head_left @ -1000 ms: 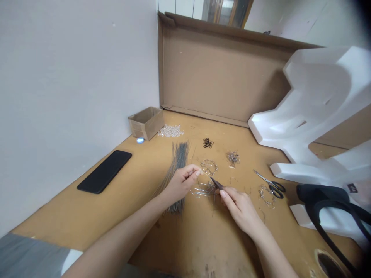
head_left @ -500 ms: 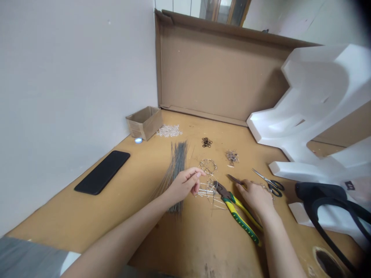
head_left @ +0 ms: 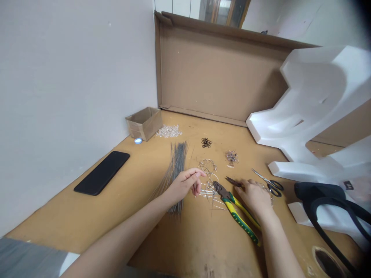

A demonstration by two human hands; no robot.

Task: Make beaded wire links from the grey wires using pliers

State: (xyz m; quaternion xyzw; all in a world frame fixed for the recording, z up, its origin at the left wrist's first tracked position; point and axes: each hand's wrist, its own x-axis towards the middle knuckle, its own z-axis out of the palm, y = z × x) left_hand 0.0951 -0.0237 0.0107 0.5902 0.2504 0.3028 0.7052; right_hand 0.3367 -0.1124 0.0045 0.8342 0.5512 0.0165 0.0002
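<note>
My left hand [head_left: 188, 183] is closed, pinching a thin wire [head_left: 218, 178] that curves in a loop out from the fingertips. It hovers beside a bundle of straight grey wires [head_left: 179, 158]. Under and right of it lie loose cut wires [head_left: 220, 206] and a ring of bent wire [head_left: 208, 166]. My right hand [head_left: 256, 196] is wrapped over small pointed pliers [head_left: 232, 181]; their dark jaws point left and the handles are hidden under the palm. Between my hands rest large pliers [head_left: 236, 212] with green and yellow grips. Black-handled scissors [head_left: 271, 184] lie just beyond my right hand.
A black phone [head_left: 102, 172] lies at left. Behind are a small cardboard box [head_left: 145, 125], clear beads [head_left: 169, 131], black rings [head_left: 206, 143] and a small wire pile [head_left: 232, 156]. White foam [head_left: 315, 85] and a black strap-like object [head_left: 319, 193] stand at right.
The small pliers' jaws have shifted slightly left and lower under my right hand. My left hand stays in nearly the same place with the wire.
</note>
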